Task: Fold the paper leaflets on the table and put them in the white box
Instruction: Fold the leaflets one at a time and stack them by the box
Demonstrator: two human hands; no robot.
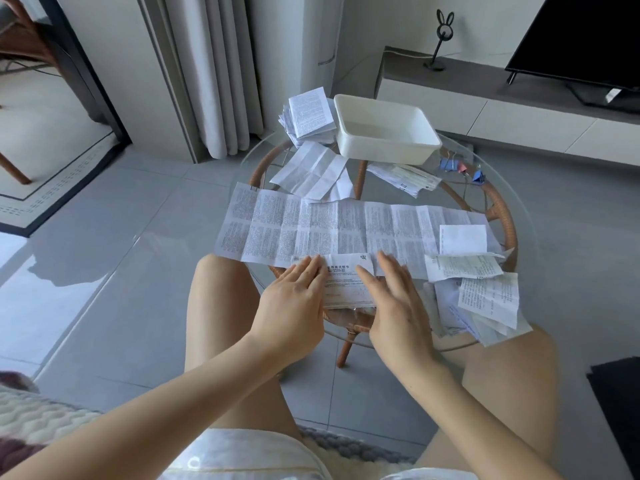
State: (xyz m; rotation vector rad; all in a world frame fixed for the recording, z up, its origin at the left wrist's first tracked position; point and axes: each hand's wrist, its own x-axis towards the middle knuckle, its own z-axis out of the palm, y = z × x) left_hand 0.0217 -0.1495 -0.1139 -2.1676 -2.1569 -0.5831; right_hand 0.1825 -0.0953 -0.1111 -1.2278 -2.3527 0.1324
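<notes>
Left hand: fingers straight and together, pressed flat on the small leaflet; gripping nothing.
Right hand: fingers straight, slightly spread, flat on the same leaflet's right side.
Small leaflet: near edge of bench, centre, overlapping the long leaflet.
Step in hand: judged as flattening or creasing this leaflet; not boxed yet.
Next move: calls for a squared fold, a firm crease, then a reach across to the far side.
White box: far, right of centre; no leaflets seen inside.
Count, boxes: one.
Count, long leaflets: one, spread left to right.
Count, leaflet groups: four, namely far stack, creased sheet, bundle near the box, and near-right heap; sheets within not countable.
Count, binder clips: three, two blue and one pink.
</notes>
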